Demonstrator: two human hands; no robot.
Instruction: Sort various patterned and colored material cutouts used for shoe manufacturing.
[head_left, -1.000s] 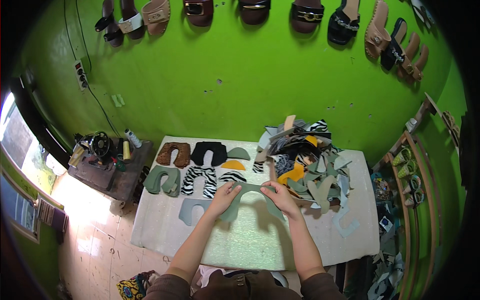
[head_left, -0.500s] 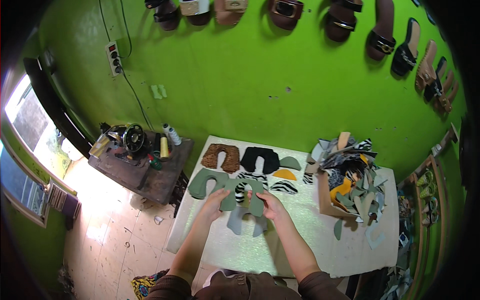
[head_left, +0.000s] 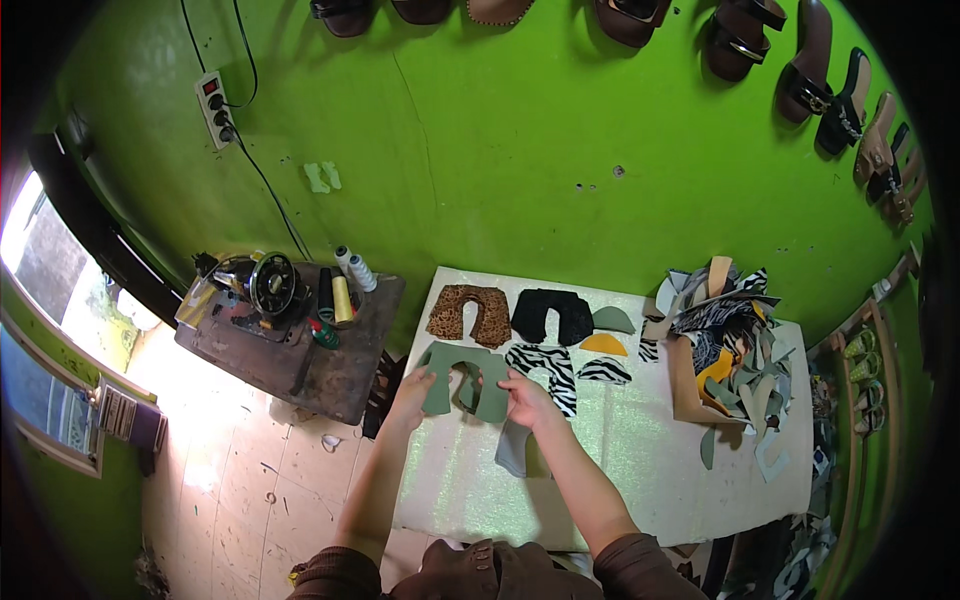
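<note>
My left hand [head_left: 410,396] and my right hand [head_left: 527,398] each pinch one leg of a green U-shaped cut piece [head_left: 490,396]. It hangs above the table's left part, over more green material that it mostly hides. Just behind it lies a leopard-print U-shaped piece [head_left: 470,310], with a black one [head_left: 553,318] alongside. A zebra-print U-shaped piece [head_left: 555,372] lies right of the held piece. Partly under my right forearm is a grey piece [head_left: 511,448]. Green [head_left: 612,319], yellow [head_left: 604,345] and zebra-print [head_left: 604,371] half-moon pieces lie farther right.
A cardboard box [head_left: 690,395] heaped with offcuts stands on the white table [head_left: 640,490] at right, near a loose green scrap [head_left: 708,448]. Left of the table, a sewing machine [head_left: 270,283] and thread spools [head_left: 342,298] sit on a dark stand. Sandals [head_left: 735,45] hang on the green wall.
Both hands have carried the green piece leftward, off the zebra-print piece and over the green material. The view has shifted, so the table appears farther right.
</note>
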